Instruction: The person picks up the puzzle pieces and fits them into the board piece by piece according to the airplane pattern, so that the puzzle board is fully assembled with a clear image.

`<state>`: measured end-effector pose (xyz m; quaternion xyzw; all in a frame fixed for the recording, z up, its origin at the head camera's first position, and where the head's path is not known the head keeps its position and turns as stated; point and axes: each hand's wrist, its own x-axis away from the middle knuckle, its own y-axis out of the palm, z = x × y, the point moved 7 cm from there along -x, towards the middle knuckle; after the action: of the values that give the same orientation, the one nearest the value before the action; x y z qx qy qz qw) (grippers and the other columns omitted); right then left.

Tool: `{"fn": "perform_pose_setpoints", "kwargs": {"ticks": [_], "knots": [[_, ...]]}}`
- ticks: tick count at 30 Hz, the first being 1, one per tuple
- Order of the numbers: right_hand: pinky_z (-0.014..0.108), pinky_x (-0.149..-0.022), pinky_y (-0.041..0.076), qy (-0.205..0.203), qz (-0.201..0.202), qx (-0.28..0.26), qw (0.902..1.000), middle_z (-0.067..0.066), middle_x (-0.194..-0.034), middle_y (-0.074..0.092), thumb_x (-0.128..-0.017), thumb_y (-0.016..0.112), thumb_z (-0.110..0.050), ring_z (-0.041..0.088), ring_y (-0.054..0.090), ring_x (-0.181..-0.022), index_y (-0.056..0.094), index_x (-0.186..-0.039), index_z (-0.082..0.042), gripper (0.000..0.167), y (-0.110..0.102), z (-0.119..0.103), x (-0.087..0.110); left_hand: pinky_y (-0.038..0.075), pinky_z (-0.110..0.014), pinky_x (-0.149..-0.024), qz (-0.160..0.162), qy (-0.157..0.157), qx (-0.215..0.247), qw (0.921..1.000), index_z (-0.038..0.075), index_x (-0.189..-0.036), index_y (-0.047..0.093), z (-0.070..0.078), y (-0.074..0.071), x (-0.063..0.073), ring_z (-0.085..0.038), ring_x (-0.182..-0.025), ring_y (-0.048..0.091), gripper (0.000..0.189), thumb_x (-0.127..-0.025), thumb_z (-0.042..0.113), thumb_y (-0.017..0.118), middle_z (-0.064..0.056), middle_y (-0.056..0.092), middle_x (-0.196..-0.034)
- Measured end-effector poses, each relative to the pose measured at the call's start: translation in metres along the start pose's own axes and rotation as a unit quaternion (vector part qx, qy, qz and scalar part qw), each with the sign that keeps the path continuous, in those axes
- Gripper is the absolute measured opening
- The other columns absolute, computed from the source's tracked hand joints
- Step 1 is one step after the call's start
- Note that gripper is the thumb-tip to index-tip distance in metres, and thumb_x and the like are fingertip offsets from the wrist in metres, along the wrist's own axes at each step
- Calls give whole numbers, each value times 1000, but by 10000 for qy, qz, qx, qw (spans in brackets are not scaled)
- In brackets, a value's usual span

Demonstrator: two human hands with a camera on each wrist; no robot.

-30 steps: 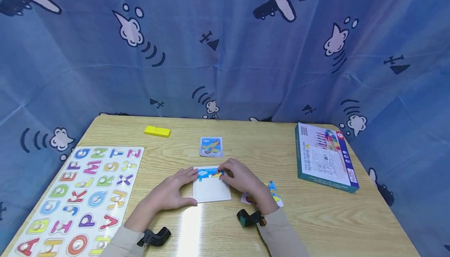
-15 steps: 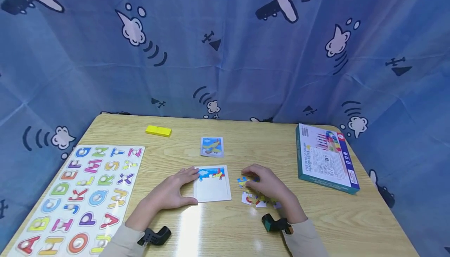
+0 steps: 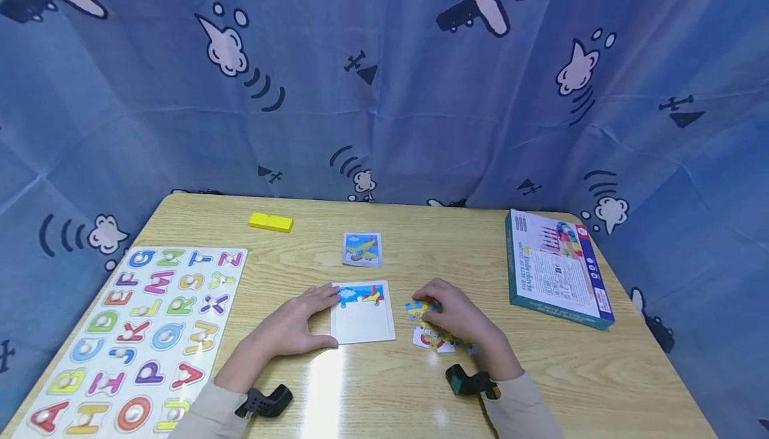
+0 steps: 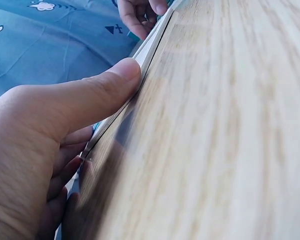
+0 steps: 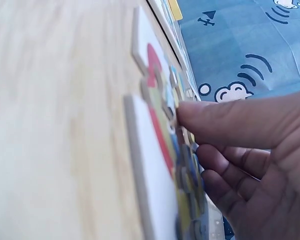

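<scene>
Lower centre, the left hand (image 3: 294, 323) lies spread against the puzzle tray (image 3: 363, 327); rightward, the right hand (image 3: 458, 312) touches loose pieces (image 3: 425, 337), whether pinching I can't tell. I'd lift one by its edges.

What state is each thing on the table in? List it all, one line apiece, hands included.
puzzle board: flat, upper strip holding pieces, lower part bare
puzzle pieces: loose, bunched
picture card: flat, face up
letter board: flat, visible letters look seated
yellow block: flat
box: flat, looks closed
left hand: at puzzle board's left edge
right hand: at puzzle pieces, grip unclear
</scene>
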<state>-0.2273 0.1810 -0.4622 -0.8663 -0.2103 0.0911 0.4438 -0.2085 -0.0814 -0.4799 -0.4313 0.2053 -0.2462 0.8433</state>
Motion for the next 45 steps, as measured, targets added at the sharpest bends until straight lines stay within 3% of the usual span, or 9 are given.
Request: {"fn": "perform_pose_setpoints", "kwargs": {"ticks": [9, 19, 28, 33, 37, 45], "knots": [[39, -88, 48, 159, 41, 60, 9998, -1, -105, 58, -84, 70, -10, 15, 52, -95, 65, -102, -13, 19, 0, 0, -2, 31, -45, -114, -4, -32, 16, 10000, 9, -138, 50, -1, -2, -1, -27, -138, 36, 82, -75, 56, 72, -6, 42, -148], [38, -91, 51, 287, 187, -35, 9994, -1, -109, 64, -85, 70, -15, 16, 59, -103, 65, -108, -13, 23, -2, -8, -2, 31, -45, -114, 2, -68, 44, 10000, 12, -139, 49, -1, 0, 2, -26, -138, 36, 82, -75, 57, 71, -5, 42, -148], [38, -91, 52, -370, 15, -20, 9993, 0, -111, 65, -87, 67, -15, 16, 60, -104, 66, -112, -10, 25, 7, -38, -8, 31, -44, -114, -17, -152, 63, 9999, 12, -139, 49, -1, 0, 0, -26, -138, 36, 84, -74, 58, 72, -4, 42, -148], [26, -72, 51, -816, -18, 18, 9967, 0, -99, 64, -87, 67, -14, 14, 56, -83, 67, -109, -8, 23, 17, -59, -16, 30, -43, -115, -96, -282, 92, 9995, 13, -140, 49, -2, 0, 0, -25, -139, 34, 83, -73, 57, 72, -2, 40, -149], [20, -65, 46, -878, -52, -84, 9961, -3, -88, 59, -87, 67, -13, 12, 50, -75, 68, -107, -7, 21, 28, -72, -26, 31, -45, -114, -130, -328, 96, 9993, 14, -140, 49, -2, 0, 0, -26, -139, 34, 82, -74, 58, 72, -2, 40, -149], [19, -66, 44, -981, -107, -53, 9951, -2, -87, 59, -86, 68, -14, 8, 49, -75, 69, -105, -8, 20, 45, -90, -42, 32, -45, -114, -120, -325, 100, 9994, 15, -140, 48, -2, 0, 0, -27, -139, 35, 84, -73, 60, 71, -2, 40, -149]]}}
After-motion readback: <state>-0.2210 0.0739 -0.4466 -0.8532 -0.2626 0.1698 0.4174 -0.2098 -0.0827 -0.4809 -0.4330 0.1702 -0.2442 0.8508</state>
